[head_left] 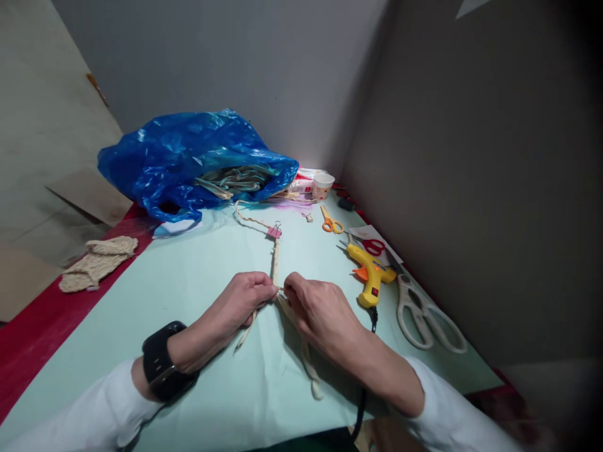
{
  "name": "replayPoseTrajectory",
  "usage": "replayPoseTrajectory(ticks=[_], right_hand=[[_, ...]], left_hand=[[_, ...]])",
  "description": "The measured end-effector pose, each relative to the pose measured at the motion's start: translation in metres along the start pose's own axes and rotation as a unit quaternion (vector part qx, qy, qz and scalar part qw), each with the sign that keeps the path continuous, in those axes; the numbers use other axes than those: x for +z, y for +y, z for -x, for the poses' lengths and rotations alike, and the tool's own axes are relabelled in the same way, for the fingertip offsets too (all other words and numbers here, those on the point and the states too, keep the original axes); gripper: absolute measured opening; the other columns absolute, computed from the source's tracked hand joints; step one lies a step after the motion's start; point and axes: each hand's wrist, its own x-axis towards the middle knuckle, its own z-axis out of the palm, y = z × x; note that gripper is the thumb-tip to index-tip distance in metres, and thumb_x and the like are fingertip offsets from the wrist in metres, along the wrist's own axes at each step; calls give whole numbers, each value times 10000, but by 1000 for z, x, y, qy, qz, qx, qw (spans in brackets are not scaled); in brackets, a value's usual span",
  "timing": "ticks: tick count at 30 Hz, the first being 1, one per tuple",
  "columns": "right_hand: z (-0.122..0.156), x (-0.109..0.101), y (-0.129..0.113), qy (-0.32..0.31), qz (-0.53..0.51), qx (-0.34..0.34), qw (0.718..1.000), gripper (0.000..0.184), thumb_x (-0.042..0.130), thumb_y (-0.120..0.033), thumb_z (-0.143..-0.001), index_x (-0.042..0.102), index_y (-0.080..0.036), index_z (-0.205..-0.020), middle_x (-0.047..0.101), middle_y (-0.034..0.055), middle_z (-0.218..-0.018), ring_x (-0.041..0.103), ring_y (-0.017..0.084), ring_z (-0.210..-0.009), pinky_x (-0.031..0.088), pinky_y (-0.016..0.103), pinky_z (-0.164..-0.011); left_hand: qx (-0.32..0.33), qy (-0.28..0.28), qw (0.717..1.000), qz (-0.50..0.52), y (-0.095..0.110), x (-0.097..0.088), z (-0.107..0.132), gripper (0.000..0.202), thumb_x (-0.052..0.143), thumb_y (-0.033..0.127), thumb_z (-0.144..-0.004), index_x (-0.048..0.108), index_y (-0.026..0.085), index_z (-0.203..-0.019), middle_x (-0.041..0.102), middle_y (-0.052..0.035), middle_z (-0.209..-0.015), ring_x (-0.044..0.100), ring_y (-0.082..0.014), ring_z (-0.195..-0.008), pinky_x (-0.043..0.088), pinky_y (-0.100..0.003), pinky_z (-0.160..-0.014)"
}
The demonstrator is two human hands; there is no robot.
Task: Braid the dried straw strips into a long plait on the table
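A pale braided cord (276, 257) runs down the middle of the covered table, gripped near its top by a pink binder clip (274, 232). At its lower end my left hand (242, 298) pinches the strands between thumb and fingers. Close beside it, my right hand (320, 307) is closed on a strand pulled slightly to the right. Loose strand ends (311, 370) hang below my right hand, and another tail (247, 333) shows under my left. From the clip a thinner twisted length (249, 218) curves toward the back.
A blue plastic bag (188, 157) with dried strips inside lies at the back. On the right are a yellow glue gun (372, 270) with a black cable, large white-handled scissors (424, 314), and red (374, 246) and orange scissors (331, 223). A woven sandal-shaped piece (98, 263) sits left; a paper cup (323, 186) stands behind.
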Motion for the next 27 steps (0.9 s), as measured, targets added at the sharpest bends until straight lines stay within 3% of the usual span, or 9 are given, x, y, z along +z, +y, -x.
replayPoseTrajectory(ticks=[3, 5, 9, 12, 16, 18, 21, 23, 27], right_hand=[[3, 0, -3, 58, 44, -26, 997, 112, 435, -157, -857, 515, -178, -781, 596, 16, -628, 486, 129, -524, 185, 289, -512], [5, 3, -4, 103, 43, -58, 992, 137, 425, -169, -872, 526, -171, -778, 589, 11, -616, 476, 123, -515, 197, 290, -505], [7, 13, -6, 166, 75, -175, 968, 165, 419, -87, -861, 541, -151, -771, 564, 11, -615, 441, 131, -518, 228, 296, -497], [8, 18, -7, 185, 128, -242, 944, 204, 420, -37, -858, 550, -145, -743, 548, 23, -615, 425, 151, -531, 248, 304, -500], [11, 14, -8, 165, 129, -270, 940, 188, 445, -84, -876, 616, -120, -805, 585, 43, -646, 450, 168, -566, 283, 317, -522], [8, 5, -6, 145, 30, -228, 962, 189, 481, -188, -896, 641, -146, -804, 618, 39, -668, 488, 168, -620, 335, 313, -585], [-2, -9, 1, 139, -175, -45, 974, 215, 482, -297, -919, 658, -175, -940, 685, 53, -867, 572, 171, -798, 402, 314, -750], [-11, -13, 7, 68, -269, 42, 960, 242, 475, -313, -921, 627, -164, -1035, 682, 66, -947, 591, 165, -837, 418, 298, -779], [-19, -5, 13, -153, -448, 58, 879, 288, 400, -380, -938, 567, -151, -887, 588, 13, -698, 536, 118, -597, 415, 238, -586]], left_hand=[[31, 10, 999, -11, -1, 1, 1, 236, 579, 276, -750, 475, 162, -571, 328, 81, -474, 254, -53, -453, 178, -206, -430], [19, 5, 1000, 11, -2, 1, 1, 223, 576, 268, -747, 479, 159, -578, 304, 87, -479, 227, -52, -456, 155, -210, -430], [-15, -67, 991, 118, -1, -4, 1, 190, 595, 260, -748, 474, 159, -642, 298, 93, -543, 165, -45, -467, 91, -220, -427], [-21, -110, 978, 178, -1, -8, 2, 199, 637, 248, -727, 471, 155, -667, 317, 90, -572, 157, -42, -481, 87, -215, -429], [-30, -86, 986, 138, -2, -8, 4, 194, 619, 284, -761, 487, 157, -694, 329, 88, -560, 189, -42, -469, 101, -213, -432], [-20, -70, 991, 115, -3, -7, 6, 177, 602, 284, -769, 492, 161, -706, 340, 85, -560, 226, -46, -471, 120, -206, -438], [-13, -63, 994, 92, -1, -7, 8, 168, 582, 285, -775, 487, 168, -700, 338, 88, -556, 236, -48, -474, 140, -195, -447], [-20, -59, 996, 71, 0, -7, 10, 161, 578, 291, -773, 497, 171, -704, 328, 93, -546, 231, -50, -472, 144, -190, -451], [-11, -60, 997, 38, 0, -7, 9, 129, 566, 294, -765, 537, 171, -736, 365, 87, -537, 258, -60, -473, 153, -198, -454]])
